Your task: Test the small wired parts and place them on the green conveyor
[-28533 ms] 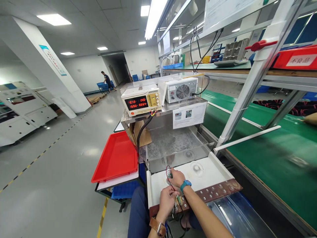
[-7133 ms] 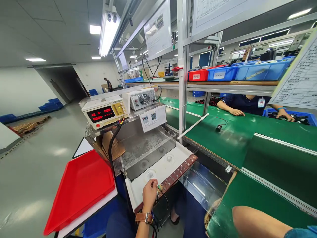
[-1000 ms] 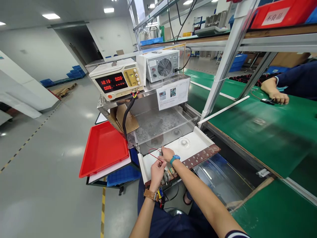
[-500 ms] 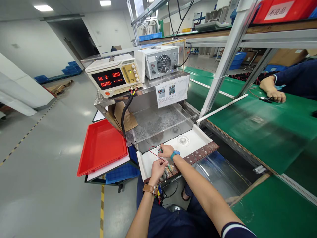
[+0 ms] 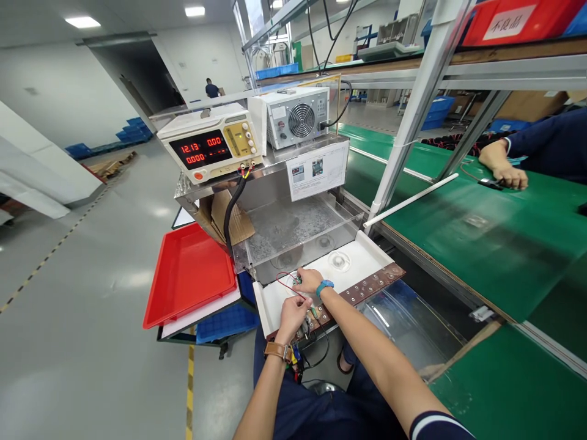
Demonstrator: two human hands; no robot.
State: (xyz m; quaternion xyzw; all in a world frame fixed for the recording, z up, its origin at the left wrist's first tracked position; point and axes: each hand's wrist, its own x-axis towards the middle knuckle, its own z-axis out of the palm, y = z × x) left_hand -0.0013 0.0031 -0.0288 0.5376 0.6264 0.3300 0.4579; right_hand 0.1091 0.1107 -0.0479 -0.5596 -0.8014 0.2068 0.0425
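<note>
My left hand (image 5: pixel 293 315) pinches a thin red wire (image 5: pixel 290 286) over the front edge of a white tray (image 5: pixel 270 299). The wire loops up from those fingers toward my right hand (image 5: pixel 309 280), which is closed on a small green circuit board (image 5: pixel 296 280) above the tray. Most of the board is hidden by the fingers. Below my left hand, a brown terminal strip (image 5: pixel 367 286) with rows of metal rings runs along the tray's front. A green-ended clip (image 5: pixel 314 312) on a black cable lies beside that hand. A clear round fitting (image 5: pixel 339 261) sits in the tray.
A power supply (image 5: pixel 206 143) with red digits and a grey fan unit (image 5: pixel 298 117) stand on a metal shelf. Left is a red tray (image 5: pixel 192 275). Right, a co-worker's hand (image 5: pixel 507 171) rests on a green conveyor belt (image 5: pixel 486 244), behind a white post (image 5: pixel 408 116).
My hands keep almost the same grip and place. The view has shifted slightly, and a person in the far background has come further into sight.
</note>
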